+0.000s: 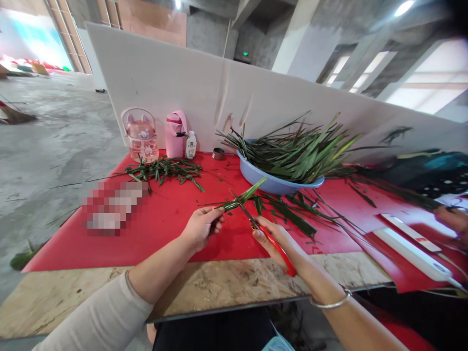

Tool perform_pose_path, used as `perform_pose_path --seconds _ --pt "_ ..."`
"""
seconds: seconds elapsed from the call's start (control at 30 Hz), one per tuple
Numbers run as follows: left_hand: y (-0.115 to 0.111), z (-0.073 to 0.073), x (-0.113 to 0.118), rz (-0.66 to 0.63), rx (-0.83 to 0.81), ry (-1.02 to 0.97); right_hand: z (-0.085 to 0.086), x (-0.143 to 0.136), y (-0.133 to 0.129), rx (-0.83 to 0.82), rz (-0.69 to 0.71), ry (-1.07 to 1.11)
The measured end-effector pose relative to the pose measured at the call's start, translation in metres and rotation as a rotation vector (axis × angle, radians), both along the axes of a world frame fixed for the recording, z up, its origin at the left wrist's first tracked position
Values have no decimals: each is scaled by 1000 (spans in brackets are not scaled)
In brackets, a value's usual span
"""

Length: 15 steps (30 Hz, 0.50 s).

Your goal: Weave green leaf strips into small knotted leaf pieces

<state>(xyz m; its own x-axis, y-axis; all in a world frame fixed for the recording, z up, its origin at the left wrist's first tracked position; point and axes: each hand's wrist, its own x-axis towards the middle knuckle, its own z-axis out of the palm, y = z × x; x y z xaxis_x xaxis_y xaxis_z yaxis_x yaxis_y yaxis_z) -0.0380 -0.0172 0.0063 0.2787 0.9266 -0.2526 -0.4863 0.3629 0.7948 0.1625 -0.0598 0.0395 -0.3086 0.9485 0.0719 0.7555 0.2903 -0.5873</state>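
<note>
Between thumb and fingers, my left hand pinches a folded green leaf strip whose free end points up and right. My right hand grips red-handled scissors, their blades parted and crossing the strip just past my left fingertips. Whether the blades have cut into it I cannot tell. Beyond my hands a blue basin holds a heap of long green leaves. Loose leaf pieces lie in front of the basin. A pile of short folded leaf pieces sits at the back left.
A pink clear bottle, a pink pouch, a small white bottle and a dark round lid stand along the white board. At right lie a white power strip and another person's hand. A wooden edge borders the red cover.
</note>
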Motion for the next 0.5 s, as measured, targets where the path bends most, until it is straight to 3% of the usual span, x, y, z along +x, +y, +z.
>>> perform_pose_path --seconds 0.5 --pt "15 -3 -18 -41 -30 164 -5 -7 -8 -89 23 10"
